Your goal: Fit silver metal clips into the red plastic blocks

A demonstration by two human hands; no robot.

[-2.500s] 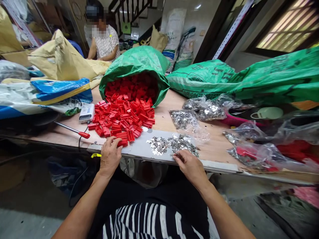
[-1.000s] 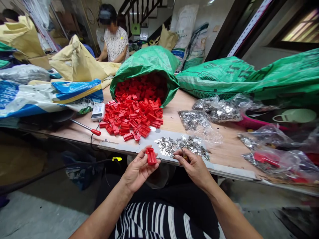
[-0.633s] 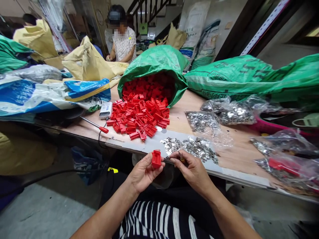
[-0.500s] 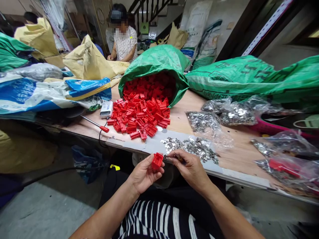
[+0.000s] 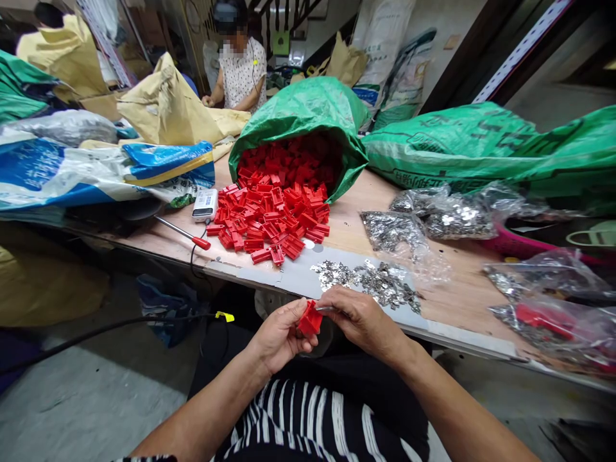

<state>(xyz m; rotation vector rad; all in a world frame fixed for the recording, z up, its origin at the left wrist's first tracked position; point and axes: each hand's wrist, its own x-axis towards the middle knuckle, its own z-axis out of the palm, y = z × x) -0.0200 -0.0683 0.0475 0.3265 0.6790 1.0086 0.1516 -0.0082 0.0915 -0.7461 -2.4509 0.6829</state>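
Between the thumb and fingers of my left hand is a small red plastic housing, tilted with its hollow side up and to the right. My right hand is closed in a pinch around a thin grey metal piece, whose tip meets the housing's upper right edge. The fingers cover most of that piece, so its full shape is hidden. Both hands are in front of the table edge, above my lap. Just beyond them lies a pile of small flat metal plates on a grey sheet.
Red housings spill from a green sack. A red-handled rod and a white device lie to the left. Plastic bags of metal parts are on the right. Across the table sits another person.
My right hand has turned over more and moved slightly closer to the red housing, bringing the metal piece against it. The housing has tilted in my left hand.
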